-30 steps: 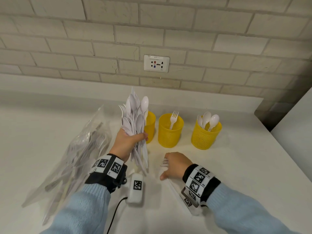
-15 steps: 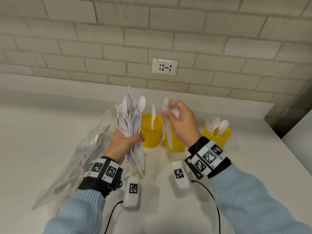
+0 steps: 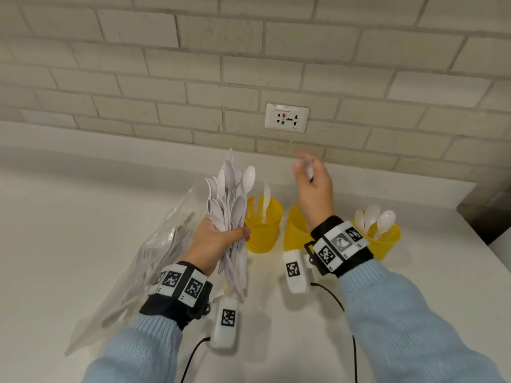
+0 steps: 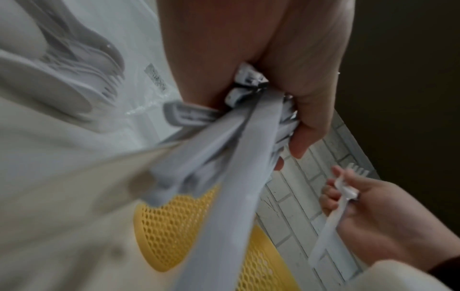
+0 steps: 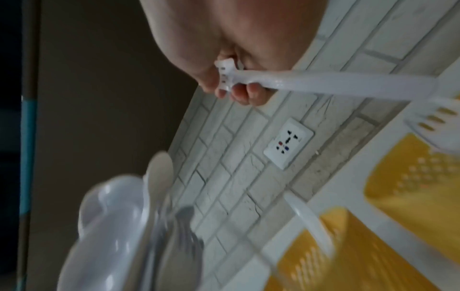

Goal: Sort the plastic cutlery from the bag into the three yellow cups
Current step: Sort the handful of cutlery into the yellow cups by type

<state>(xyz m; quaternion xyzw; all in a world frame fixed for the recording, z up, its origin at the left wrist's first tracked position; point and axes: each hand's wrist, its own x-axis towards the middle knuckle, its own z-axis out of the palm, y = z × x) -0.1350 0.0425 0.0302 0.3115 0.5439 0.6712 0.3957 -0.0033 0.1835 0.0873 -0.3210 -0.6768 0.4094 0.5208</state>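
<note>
My left hand (image 3: pixel 221 236) grips a thick upright bundle of white plastic cutlery (image 3: pixel 231 205) in front of the left yellow cup (image 3: pixel 264 226), which holds a knife (image 3: pixel 266 203). My right hand (image 3: pixel 307 172) is raised above the middle yellow cup (image 3: pixel 294 233) and pinches a white fork (image 4: pixel 333 214) by its head, tines up, handle hanging down. In the right wrist view the fork's handle (image 5: pixel 323 84) runs toward a second fork (image 5: pixel 438 122) standing in that cup. The right yellow cup (image 3: pixel 385 240) holds spoons (image 3: pixel 376 217).
The clear plastic bag (image 3: pixel 143 261) with more cutlery lies on the white counter (image 3: pixel 69 217) left of my left arm. A brick wall with a socket (image 3: pixel 286 118) stands close behind the cups. The counter ends at the right (image 3: pixel 470 258).
My right hand lifted the fork off the counter and carried it up over the middle cup. My left hand kept the bundle in about the same place.
</note>
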